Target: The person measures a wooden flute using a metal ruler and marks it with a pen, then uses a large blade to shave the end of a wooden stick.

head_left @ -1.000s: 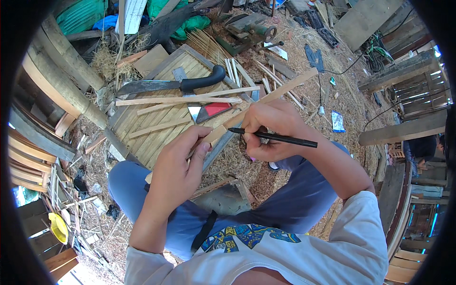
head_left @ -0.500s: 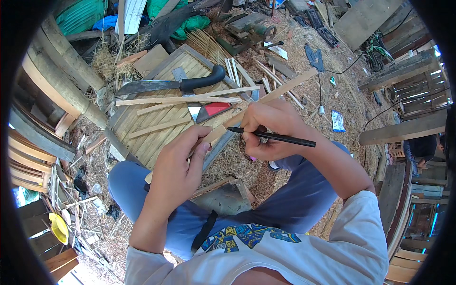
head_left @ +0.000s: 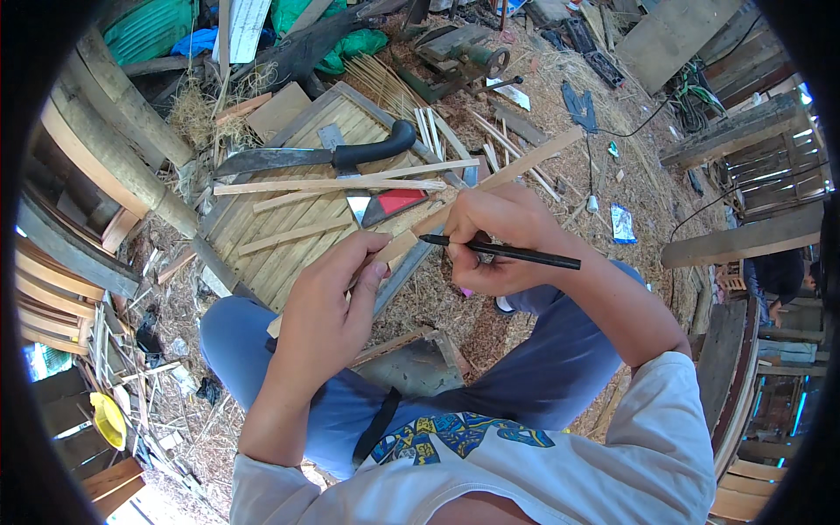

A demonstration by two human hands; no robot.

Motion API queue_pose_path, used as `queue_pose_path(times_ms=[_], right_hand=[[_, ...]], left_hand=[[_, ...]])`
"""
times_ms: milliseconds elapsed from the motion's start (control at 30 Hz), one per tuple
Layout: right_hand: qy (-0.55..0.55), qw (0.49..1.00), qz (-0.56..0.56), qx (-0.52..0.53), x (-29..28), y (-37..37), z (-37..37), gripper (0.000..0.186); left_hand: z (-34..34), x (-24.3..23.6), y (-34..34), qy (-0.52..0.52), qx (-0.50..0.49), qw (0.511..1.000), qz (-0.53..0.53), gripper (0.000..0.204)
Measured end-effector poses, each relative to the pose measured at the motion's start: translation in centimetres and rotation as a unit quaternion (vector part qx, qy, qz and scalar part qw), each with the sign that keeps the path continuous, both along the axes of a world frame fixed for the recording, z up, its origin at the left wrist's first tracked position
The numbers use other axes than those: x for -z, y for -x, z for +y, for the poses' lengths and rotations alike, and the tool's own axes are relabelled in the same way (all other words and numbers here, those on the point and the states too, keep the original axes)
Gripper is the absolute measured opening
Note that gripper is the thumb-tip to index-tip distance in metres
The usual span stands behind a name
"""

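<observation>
A long pale wooden strip (head_left: 534, 162) slants across in front of me, from my left thigh up to the right. My left hand (head_left: 328, 289) is closed around its lower part, thumb on the near side. In my right hand (head_left: 499, 223) is a black pen (head_left: 525, 255), its tip at the strip just beyond my left fingertips. The same hand rests against the strip's upper part. Whether two strips overlap between my hands, I cannot tell. Farther off, a large knife (head_left: 280, 159) with a black handle lies over thin wooden sticks (head_left: 297, 238) on a slatted wooden panel (head_left: 293, 220).
A red, white and dark flat object (head_left: 394, 203) lies partly under the sticks. Wood shavings (head_left: 560, 114) and scraps cover the floor. A metal machine with a handwheel (head_left: 497, 59) stands at the back. A yellow bowl-like container (head_left: 108, 420) sits at left; thick wooden posts (head_left: 735, 247) flank me.
</observation>
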State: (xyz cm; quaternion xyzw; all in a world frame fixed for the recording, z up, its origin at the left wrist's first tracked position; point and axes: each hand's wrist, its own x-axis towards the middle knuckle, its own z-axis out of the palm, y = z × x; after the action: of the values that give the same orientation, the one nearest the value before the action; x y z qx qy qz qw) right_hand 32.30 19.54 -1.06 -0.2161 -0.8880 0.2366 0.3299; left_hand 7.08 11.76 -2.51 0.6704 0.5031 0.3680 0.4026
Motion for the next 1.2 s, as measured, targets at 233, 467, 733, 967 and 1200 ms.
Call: queue_pose_path(times_ms=[233,467,733,967,1200], right_hand=[[-0.006,1.0,-0.006,0.005,-0.07,0.08,-0.08,0.026],[-0.007,1.0,-0.001,0.009,-0.08,0.18,-0.17,0.027],[0.007,1.0,0.008,-0.005,-0.09,0.19,-0.13,0.028],[0.012,1.0,0.017,-0.002,-0.01,0.13,-0.19,0.027],[0.014,1.0,0.025,0.0,0.11,0.17,-0.24,0.026]], left_hand=[[-0.05,0.06,0.0,0.003,-0.002,1.0,0.003,0.02],[-0.04,-0.19,-0.08,0.014,-0.001,1.0,-0.006,0.019],[-0.03,-0.14,-0.14,0.005,0.005,1.0,-0.002,0.021],[0.01,-0.05,-0.27,-0.015,0.001,1.0,0.0,0.021],[0.09,-0.01,-0.27,-0.018,0.004,1.0,0.006,0.021]])
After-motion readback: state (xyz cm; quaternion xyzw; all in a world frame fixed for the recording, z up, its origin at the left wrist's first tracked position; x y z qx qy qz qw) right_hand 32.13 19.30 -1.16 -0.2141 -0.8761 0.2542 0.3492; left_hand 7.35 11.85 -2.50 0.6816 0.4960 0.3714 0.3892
